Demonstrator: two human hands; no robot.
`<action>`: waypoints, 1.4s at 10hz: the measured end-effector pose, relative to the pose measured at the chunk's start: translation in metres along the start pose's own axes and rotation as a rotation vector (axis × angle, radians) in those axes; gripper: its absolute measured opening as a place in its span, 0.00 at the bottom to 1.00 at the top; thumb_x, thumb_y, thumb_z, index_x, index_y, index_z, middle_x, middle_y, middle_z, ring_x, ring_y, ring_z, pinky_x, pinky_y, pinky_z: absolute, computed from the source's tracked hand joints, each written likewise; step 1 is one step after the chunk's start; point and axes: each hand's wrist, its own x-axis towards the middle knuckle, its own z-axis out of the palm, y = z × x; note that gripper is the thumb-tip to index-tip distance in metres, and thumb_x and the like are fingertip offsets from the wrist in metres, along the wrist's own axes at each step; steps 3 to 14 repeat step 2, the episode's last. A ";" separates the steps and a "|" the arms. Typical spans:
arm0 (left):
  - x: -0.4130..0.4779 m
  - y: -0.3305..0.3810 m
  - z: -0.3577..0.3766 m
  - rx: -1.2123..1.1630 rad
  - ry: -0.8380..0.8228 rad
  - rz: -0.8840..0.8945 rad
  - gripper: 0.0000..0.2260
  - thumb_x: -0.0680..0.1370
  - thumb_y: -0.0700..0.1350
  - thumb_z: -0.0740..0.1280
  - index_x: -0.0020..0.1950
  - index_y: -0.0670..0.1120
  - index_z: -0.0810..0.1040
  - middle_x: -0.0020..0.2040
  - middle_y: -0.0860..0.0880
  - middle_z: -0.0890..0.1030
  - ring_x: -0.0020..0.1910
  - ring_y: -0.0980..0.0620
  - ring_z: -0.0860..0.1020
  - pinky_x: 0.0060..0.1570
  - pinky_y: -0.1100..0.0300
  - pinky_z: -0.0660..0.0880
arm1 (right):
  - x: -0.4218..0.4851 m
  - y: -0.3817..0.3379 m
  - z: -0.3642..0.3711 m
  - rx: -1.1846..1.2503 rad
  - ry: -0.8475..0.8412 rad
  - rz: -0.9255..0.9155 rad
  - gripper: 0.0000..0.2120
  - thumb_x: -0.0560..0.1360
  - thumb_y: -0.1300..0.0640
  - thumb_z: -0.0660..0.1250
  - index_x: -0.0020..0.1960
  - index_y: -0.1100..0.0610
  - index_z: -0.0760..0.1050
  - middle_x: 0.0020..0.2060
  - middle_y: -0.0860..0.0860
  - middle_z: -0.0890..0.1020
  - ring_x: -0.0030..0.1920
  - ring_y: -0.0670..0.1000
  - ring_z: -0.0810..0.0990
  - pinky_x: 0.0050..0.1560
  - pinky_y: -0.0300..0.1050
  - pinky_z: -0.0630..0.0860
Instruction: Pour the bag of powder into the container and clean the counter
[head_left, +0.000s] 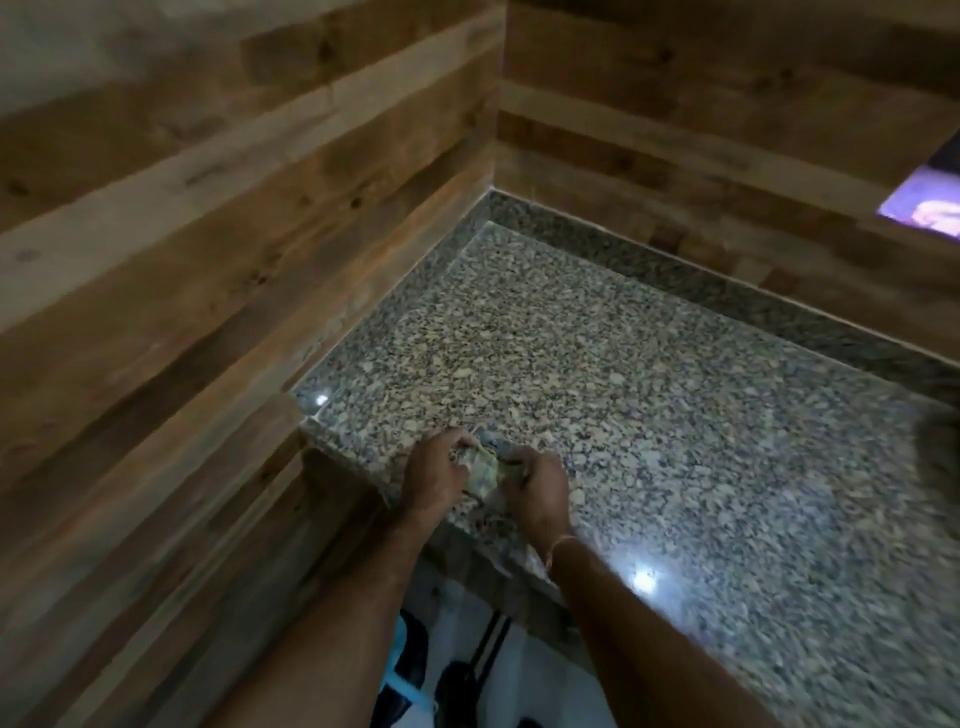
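Both my hands are close together over the near left corner of the speckled granite counter (597, 374). My left hand (434, 475) and my right hand (535, 483) each pinch a side of a small crumpled clear bag (480, 470), held just above the counter's edge. The bag is blurred and mostly hidden by my fingers, so I cannot tell what is in it. No container is in view.
Wood-plank walls (234, 249) close the counter in on the left and at the back. A dark blurred object (937, 441) sits at the right edge. A bright screen (924, 200) shows at the upper right. The floor lies below the counter's front edge.
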 end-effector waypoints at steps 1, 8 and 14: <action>0.004 -0.016 0.010 0.215 0.012 0.057 0.19 0.69 0.36 0.73 0.56 0.53 0.84 0.59 0.48 0.80 0.59 0.45 0.78 0.62 0.49 0.76 | -0.002 0.005 -0.003 -0.110 -0.021 -0.011 0.12 0.80 0.62 0.68 0.63 0.59 0.80 0.57 0.58 0.78 0.56 0.57 0.79 0.55 0.40 0.76; -0.002 -0.002 0.009 0.308 0.075 0.087 0.18 0.72 0.43 0.75 0.62 0.53 0.80 0.63 0.47 0.76 0.64 0.43 0.74 0.63 0.47 0.74 | -0.012 0.007 -0.016 -0.101 0.060 -0.091 0.14 0.79 0.58 0.68 0.65 0.52 0.79 0.59 0.52 0.74 0.56 0.50 0.74 0.51 0.26 0.68; -0.002 -0.002 0.009 0.308 0.075 0.087 0.18 0.72 0.43 0.75 0.62 0.53 0.80 0.63 0.47 0.76 0.64 0.43 0.74 0.63 0.47 0.74 | -0.012 0.007 -0.016 -0.101 0.060 -0.091 0.14 0.79 0.58 0.68 0.65 0.52 0.79 0.59 0.52 0.74 0.56 0.50 0.74 0.51 0.26 0.68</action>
